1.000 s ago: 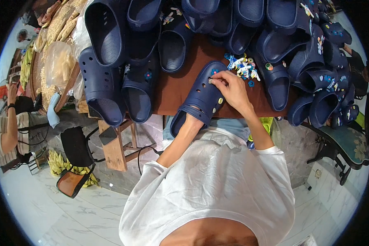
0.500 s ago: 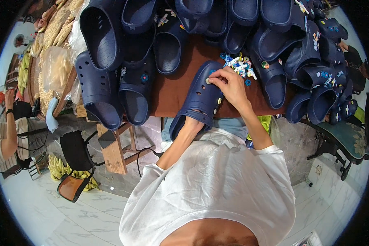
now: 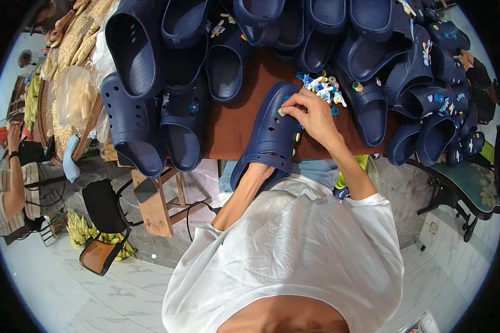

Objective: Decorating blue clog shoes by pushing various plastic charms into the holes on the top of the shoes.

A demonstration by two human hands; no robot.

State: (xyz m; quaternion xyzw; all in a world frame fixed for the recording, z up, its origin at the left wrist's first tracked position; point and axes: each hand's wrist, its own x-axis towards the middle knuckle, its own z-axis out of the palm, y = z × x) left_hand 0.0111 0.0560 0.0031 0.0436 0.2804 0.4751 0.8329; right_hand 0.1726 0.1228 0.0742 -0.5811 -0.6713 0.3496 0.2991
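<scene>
Now, clog in hand: the navy-blue, round-toed foam clog (image 3: 265, 133) is held slantwise at the near edge of the brown cloth-covered table (image 3: 226, 129), toe pointed away, heel overhanging; whether the cloth is touched by the toe cannot be told.
Left hand: pushed in through the heel opening, the left hand (image 3: 259, 171) is mostly hidden; how its fingers are spread cannot be told, but the upper is probably being braced from within.
Right hand: above the toe, the right hand (image 3: 318, 115) is arched, thumb and forefinger (image 3: 298, 100) nearly closed, with a small, pale, rounded charm (image 3: 281, 111) pinched at the tips; so fine a grip is likely demanded by its smallness.
Clog's upper: smooth and softly shiny, it is pierced by round holes; along its right side, pale-yellow button-like charms (image 3: 299, 129) are seen nearly edge-on.
Charm heap: just beyond the right hand, white, blue and multicoloured loose charms (image 3: 325, 90) are jumbled together, presumably set there for easy reach.
Surrounding rows: more navy-blue foam clogs (image 3: 130, 119) are crowded to left, right and far side, apparently so that working room is left between.
</scene>
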